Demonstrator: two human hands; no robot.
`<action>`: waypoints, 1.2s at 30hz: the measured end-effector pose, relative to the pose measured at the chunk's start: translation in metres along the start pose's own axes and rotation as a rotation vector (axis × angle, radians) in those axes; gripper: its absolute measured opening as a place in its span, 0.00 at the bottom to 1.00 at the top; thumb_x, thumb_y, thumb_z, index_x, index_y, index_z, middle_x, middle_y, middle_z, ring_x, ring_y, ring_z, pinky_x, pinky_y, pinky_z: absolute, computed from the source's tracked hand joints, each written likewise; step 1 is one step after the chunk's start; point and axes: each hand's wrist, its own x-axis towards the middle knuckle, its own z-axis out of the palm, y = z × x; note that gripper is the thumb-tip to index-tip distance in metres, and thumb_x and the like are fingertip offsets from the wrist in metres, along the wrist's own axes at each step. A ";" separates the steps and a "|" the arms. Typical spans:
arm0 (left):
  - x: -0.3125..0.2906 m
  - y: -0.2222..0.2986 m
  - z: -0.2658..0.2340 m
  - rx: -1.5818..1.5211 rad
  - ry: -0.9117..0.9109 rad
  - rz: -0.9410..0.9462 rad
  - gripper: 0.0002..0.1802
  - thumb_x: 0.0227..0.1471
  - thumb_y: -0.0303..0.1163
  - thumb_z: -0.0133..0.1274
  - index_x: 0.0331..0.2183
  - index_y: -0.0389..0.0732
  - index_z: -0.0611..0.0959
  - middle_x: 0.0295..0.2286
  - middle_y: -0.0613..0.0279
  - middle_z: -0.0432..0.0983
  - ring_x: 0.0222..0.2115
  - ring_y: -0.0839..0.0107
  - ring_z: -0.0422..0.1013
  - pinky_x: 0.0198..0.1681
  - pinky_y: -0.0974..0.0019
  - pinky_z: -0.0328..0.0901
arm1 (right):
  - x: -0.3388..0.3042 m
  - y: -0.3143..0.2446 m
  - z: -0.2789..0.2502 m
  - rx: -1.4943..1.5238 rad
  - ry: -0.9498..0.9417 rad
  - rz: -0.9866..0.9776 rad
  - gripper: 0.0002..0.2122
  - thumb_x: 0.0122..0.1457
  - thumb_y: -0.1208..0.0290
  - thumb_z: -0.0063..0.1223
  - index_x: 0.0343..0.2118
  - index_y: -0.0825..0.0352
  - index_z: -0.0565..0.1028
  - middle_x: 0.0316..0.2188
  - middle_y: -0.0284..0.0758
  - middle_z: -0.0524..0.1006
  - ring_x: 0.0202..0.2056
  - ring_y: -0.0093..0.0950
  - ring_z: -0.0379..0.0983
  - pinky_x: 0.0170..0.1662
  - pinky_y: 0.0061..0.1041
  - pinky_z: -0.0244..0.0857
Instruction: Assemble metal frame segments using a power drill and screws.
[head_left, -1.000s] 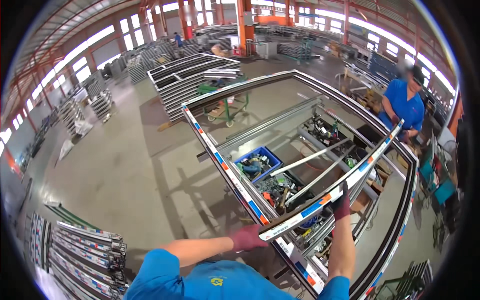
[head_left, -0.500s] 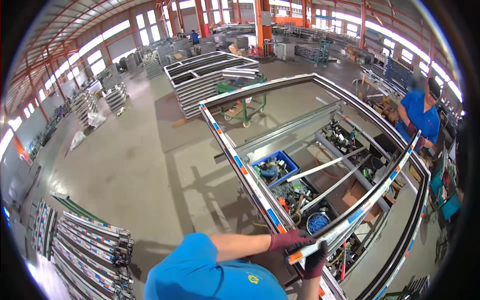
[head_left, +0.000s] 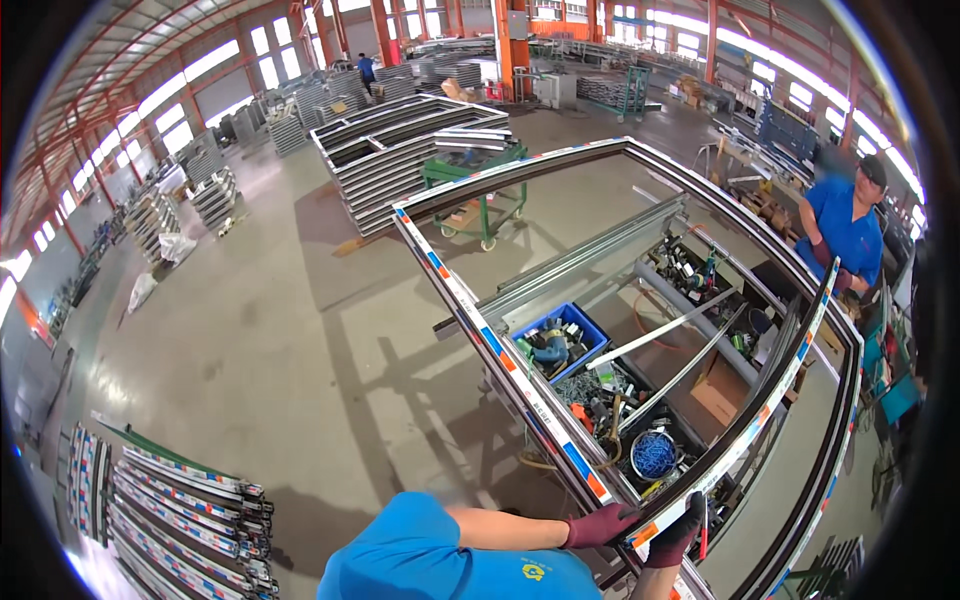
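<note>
A large rectangular window frame (head_left: pixel 510 365) of metal profile, wrapped in white film with blue and orange patches, lies in front of me. Across its near part runs a loose profile bar (head_left: pixel 752 425), its near end above the frame's left rail. My left hand (head_left: pixel 600 525), in a maroon glove, closes on that end from the left. Opposite it, my right hand (head_left: pixel 678 530), in a dark glove with a maroon cuff, grips the bar from the right. A thin red thing (head_left: pixel 704 532) shows beside the right hand; whether it is held I cannot tell.
Under the frame are a blue crate (head_left: pixel 600 335) of tools, a pot of blue screws (head_left: pixel 653 455) and a cardboard box (head_left: pixel 722 388). A co-worker (head_left: pixel 845 225) stands by the bar's far end. Left lie stacked profiles (head_left: pixel 190 510); beyond are a green cart (head_left: pixel 480 210) and stacked frames (head_left: pixel 375 170).
The bar's near end and both my hands have shifted right and down in view. The view itself has also moved slightly. The co-worker's hands sit lower, apart from the bar's far tip.
</note>
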 end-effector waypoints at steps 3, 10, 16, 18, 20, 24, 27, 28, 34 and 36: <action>-0.005 0.005 -0.010 0.040 -0.014 -0.047 0.21 0.67 0.43 0.49 0.45 0.33 0.82 0.34 0.42 0.81 0.33 0.52 0.77 0.42 0.54 0.70 | 0.000 0.003 0.015 -0.052 0.045 -0.002 0.19 0.65 0.53 0.52 0.51 0.62 0.76 0.43 0.34 0.81 0.45 0.30 0.79 0.51 0.35 0.73; -0.006 0.004 -0.035 -0.074 -0.136 -0.035 0.15 0.65 0.37 0.49 0.42 0.35 0.82 0.25 0.56 0.79 0.27 0.68 0.74 0.34 0.60 0.70 | 0.008 0.005 0.031 -0.085 0.082 -0.030 0.21 0.62 0.50 0.56 0.49 0.63 0.78 0.41 0.33 0.82 0.43 0.29 0.80 0.49 0.31 0.74; -0.011 0.027 -0.063 0.178 -0.348 0.222 0.10 0.54 0.32 0.55 0.38 0.39 0.82 0.30 0.48 0.80 0.29 0.52 0.78 0.34 0.54 0.71 | -0.002 0.004 0.021 -0.091 0.204 -0.120 0.21 0.63 0.51 0.56 0.49 0.64 0.78 0.39 0.33 0.83 0.41 0.28 0.81 0.46 0.30 0.76; -0.001 0.009 -0.069 0.322 -0.374 0.440 0.10 0.50 0.33 0.57 0.36 0.41 0.82 0.29 0.49 0.80 0.29 0.50 0.77 0.34 0.53 0.71 | -0.019 -0.009 0.030 -0.145 0.137 -0.085 0.24 0.62 0.49 0.56 0.52 0.64 0.76 0.42 0.35 0.81 0.43 0.31 0.80 0.47 0.33 0.76; 0.010 -0.015 -0.088 0.439 -0.338 0.553 0.10 0.44 0.34 0.59 0.33 0.44 0.82 0.27 0.50 0.79 0.29 0.48 0.78 0.34 0.50 0.71 | -0.026 -0.011 0.060 -0.062 0.133 -0.075 0.28 0.60 0.45 0.58 0.54 0.63 0.75 0.41 0.38 0.81 0.43 0.34 0.80 0.46 0.36 0.77; 0.040 -0.008 -0.137 0.904 -0.270 0.692 0.13 0.43 0.38 0.58 0.34 0.46 0.84 0.28 0.50 0.78 0.33 0.48 0.78 0.34 0.45 0.70 | 0.001 -0.016 0.037 -0.047 0.271 0.029 0.25 0.61 0.50 0.59 0.54 0.63 0.73 0.42 0.37 0.80 0.41 0.35 0.79 0.47 0.37 0.77; 0.053 0.035 -0.129 0.093 -0.331 0.135 0.34 0.65 0.55 0.51 0.64 0.46 0.72 0.55 0.56 0.74 0.37 0.63 0.77 0.43 0.55 0.72 | 0.026 -0.015 0.061 0.124 0.188 0.124 0.16 0.66 0.56 0.55 0.47 0.64 0.76 0.36 0.36 0.81 0.36 0.32 0.81 0.42 0.34 0.76; 0.059 0.072 -0.123 0.034 -0.415 -0.023 0.39 0.65 0.55 0.52 0.67 0.43 0.66 0.58 0.59 0.71 0.37 0.71 0.74 0.40 0.64 0.71 | 0.037 -0.007 0.051 0.183 0.102 0.133 0.17 0.65 0.55 0.57 0.47 0.64 0.76 0.37 0.36 0.81 0.37 0.31 0.80 0.42 0.34 0.76; 0.073 0.113 -0.059 -0.271 -0.316 -0.157 0.23 0.59 0.47 0.64 0.42 0.35 0.83 0.32 0.67 0.79 0.33 0.79 0.72 0.37 0.69 0.68 | 0.017 0.033 0.022 -0.375 0.346 -0.275 0.22 0.69 0.51 0.54 0.54 0.65 0.76 0.42 0.35 0.81 0.41 0.28 0.79 0.47 0.29 0.72; 0.070 0.110 -0.056 -0.214 -0.328 -0.162 0.23 0.59 0.47 0.64 0.42 0.35 0.83 0.33 0.67 0.79 0.33 0.80 0.71 0.37 0.69 0.68 | -0.010 0.071 0.001 -0.934 0.456 -0.479 0.23 0.71 0.53 0.49 0.54 0.70 0.76 0.46 0.41 0.82 0.46 0.35 0.79 0.51 0.33 0.71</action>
